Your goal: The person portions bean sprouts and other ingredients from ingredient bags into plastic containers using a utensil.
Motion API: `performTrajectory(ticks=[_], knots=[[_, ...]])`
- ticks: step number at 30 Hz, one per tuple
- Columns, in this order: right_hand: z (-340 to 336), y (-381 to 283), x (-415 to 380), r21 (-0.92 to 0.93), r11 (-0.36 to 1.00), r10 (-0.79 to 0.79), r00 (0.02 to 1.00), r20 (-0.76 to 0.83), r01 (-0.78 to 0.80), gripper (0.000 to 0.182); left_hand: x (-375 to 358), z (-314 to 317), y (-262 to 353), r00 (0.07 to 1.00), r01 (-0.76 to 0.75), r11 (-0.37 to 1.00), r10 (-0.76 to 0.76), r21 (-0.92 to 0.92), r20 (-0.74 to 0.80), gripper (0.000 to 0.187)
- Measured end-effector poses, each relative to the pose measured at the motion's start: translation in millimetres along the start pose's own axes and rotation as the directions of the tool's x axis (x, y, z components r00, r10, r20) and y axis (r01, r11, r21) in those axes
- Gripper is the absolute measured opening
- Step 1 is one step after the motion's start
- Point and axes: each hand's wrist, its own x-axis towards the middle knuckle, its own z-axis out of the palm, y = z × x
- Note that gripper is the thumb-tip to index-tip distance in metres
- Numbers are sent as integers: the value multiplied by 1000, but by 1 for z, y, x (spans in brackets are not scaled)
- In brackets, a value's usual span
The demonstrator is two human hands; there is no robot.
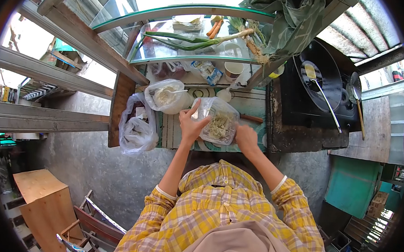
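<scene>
A clear plastic container (232, 113) stands at the front of the counter, with pale green shredded vegetable (219, 127) inside. My left hand (193, 125) grips its left side, thumb and index finger apart. Against the right side is my right hand (247, 138), fingers curled closed; what they hold, if anything, is hidden. A brown stick-like handle (251, 118) lies just beyond the right hand. Behind my left hand sits a plastic bag of whitish flour-like powder (165, 96) with a white spoon handle (180, 91) sticking out.
Another plastic bag (138, 132) hangs over the counter's left edge. On the glass shelf (201, 60) lie spring onions (183, 45) and carrots (215, 28). A cup (233, 70) stands below. At right, a black wok (321, 77) with a spatula (324, 96) rests on the stove.
</scene>
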Motion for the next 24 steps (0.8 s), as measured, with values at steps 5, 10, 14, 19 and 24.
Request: performTrajectory(ticks=[5,10,14,19,24], knots=[[30,13,-26,127,992,-17,991,135,0,24,-1,0,-4,1000,-2,1000,2,-12,-21,70],[-11,9,-46,165,984,-86,986,143,62,34,5,-6,-9,999,37,996,-37,-87,-1,71],[9,8,-37,-43,990,-128,979,160,137,30,9,-6,-10,1000,8,999,-7,-41,30,72],[15,14,3,-92,980,-168,981,99,177,29,12,-11,7,998,-16,1000,17,-6,66,72],[10,11,15,-61,994,-87,996,-31,85,30,10,-7,17,998,-27,999,24,42,51,74]])
